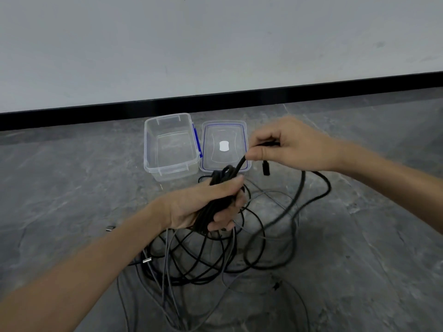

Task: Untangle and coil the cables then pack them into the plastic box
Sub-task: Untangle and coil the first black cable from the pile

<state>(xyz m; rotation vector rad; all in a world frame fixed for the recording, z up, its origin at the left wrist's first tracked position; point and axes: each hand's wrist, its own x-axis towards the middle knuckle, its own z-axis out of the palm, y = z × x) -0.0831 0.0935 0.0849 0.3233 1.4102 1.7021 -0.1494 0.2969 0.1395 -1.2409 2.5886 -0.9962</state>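
Left hand [206,204] grips coiled black cable [224,178]; right hand [285,146] pinches its strand, apparently near plug [266,168]; plastic box [170,146] open on floor [72,176]

We grip a bunch of black cable loops [224,174] in our left hand [191,207] at the centre of the frame. One thick strand [241,162] rises from the bunch to our right hand [290,144], which pinches it. A black plug [266,167] hangs just below that hand. Further cable sags in a wide loop to the floor at the right. Below centre a tangle of black and grey cables [191,259] lies spread on the floor. The clear plastic box [147,149] stands open above centre, with its blue-edged lid [223,161] lying flat just beside it on the right.
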